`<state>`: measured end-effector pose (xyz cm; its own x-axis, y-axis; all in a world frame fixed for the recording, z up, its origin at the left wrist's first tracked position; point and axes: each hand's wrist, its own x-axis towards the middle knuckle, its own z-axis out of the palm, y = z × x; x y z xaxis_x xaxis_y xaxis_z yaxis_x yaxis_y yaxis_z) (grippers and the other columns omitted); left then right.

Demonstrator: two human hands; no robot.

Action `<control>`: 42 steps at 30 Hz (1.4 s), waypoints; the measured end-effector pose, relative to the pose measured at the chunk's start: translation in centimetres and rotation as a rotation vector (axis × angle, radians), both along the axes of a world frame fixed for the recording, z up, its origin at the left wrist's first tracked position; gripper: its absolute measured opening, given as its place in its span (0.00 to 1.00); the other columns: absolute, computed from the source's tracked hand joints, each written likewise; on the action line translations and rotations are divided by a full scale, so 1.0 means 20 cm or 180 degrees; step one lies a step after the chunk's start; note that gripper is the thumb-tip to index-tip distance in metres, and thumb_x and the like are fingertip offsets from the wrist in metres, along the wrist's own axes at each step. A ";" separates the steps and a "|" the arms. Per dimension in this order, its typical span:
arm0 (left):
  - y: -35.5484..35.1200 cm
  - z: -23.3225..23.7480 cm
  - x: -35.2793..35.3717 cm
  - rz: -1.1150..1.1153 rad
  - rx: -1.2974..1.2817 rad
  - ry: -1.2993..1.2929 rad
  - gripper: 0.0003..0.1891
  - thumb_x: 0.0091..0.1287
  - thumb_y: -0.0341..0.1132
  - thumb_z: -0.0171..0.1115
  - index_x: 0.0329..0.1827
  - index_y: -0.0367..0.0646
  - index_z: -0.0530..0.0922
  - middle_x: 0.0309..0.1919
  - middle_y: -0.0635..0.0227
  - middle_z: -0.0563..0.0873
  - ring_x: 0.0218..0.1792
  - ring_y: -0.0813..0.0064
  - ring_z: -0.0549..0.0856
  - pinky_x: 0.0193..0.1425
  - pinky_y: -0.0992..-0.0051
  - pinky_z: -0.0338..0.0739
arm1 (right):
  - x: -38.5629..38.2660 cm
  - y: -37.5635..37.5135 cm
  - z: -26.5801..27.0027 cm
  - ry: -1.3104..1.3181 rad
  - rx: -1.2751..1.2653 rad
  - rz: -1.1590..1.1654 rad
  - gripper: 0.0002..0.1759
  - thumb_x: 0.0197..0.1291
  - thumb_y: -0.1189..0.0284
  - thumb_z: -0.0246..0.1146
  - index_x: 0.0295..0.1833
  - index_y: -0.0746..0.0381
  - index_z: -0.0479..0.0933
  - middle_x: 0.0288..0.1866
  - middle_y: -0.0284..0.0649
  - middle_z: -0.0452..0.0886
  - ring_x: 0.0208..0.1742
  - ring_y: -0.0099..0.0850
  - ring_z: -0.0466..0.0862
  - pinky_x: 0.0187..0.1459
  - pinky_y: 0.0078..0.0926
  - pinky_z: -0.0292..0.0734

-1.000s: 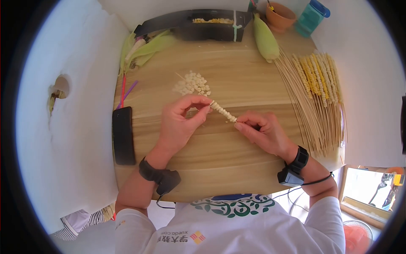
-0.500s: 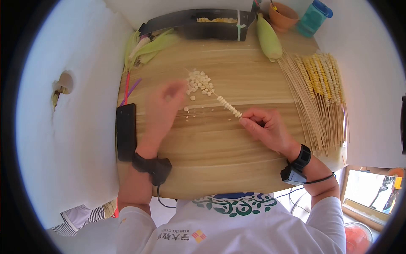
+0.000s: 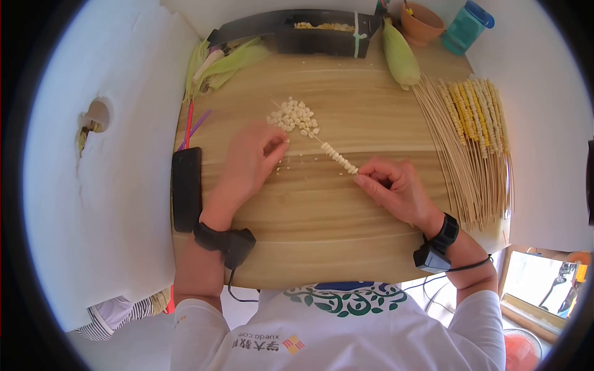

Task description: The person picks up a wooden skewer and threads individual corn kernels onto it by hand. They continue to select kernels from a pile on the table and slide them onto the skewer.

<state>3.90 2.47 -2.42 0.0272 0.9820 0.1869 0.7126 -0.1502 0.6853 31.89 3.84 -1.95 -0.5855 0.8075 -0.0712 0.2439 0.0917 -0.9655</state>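
My right hand (image 3: 393, 188) pinches a thin skewer threaded with a row of pale corn kernels (image 3: 339, 158), gripping it at the row's lower right end. The skewer's bare tip points up and left, over a loose pile of corn kernels (image 3: 296, 114). Just below that pile, my left hand (image 3: 257, 154) is closed in a pinch, thumb against forefinger. A small pale corn kernel (image 3: 286, 141) shows at its fingertips, mostly hidden by them. A few crumbs lie on the wooden table (image 3: 309, 229) between the hands.
At right lie bare skewers (image 3: 448, 154) and several corn-filled skewers (image 3: 473, 114). Along the back are a black container (image 3: 322, 43), a corn cob in husk (image 3: 401, 55), a clay pot (image 3: 422, 26) and a teal bottle (image 3: 465, 29). A black phone (image 3: 187, 188) and husks (image 3: 232, 65) lie left.
My left hand has moved slightly right and down, and its fingers have come together in a pinch below the pile. My right hand holds the skewer nearly still.
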 end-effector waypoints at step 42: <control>0.05 -0.05 -0.09 0.0897 0.0295 -0.1666 0.07 0.66 0.24 0.64 0.46 0.35 0.82 0.39 0.67 0.87 0.39 0.82 0.84 0.47 0.81 0.78 | 0.00 -0.01 0.00 -0.0116 0.0288 0.0240 0.05 0.66 0.74 0.63 0.40 0.65 0.77 0.20 0.30 0.67 0.22 0.17 0.63 0.23 0.19 0.59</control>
<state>2.02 3.52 -3.52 -0.3505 0.9170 0.1906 0.3050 -0.0806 0.9489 31.83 3.70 -2.00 -0.6431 0.7655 -0.0224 0.2678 0.1973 -0.9431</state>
